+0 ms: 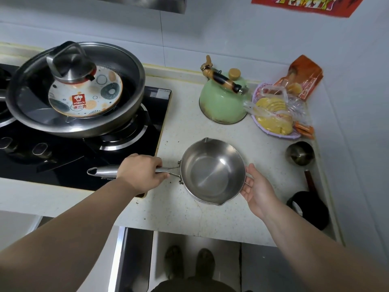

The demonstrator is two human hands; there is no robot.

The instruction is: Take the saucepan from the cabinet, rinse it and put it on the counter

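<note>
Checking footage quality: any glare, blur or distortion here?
Head view: wide-angle bending curves the counter edges; soft glare inside the saucepan and on the wok lid; frame edges look slightly soft; both hands sharp.

A large steel wok stands on the black gas stove, with a glass lid on it. A green kettle stands just beside a purple basket of bagged yellow food. A small steel cup is near the wall.
</note>
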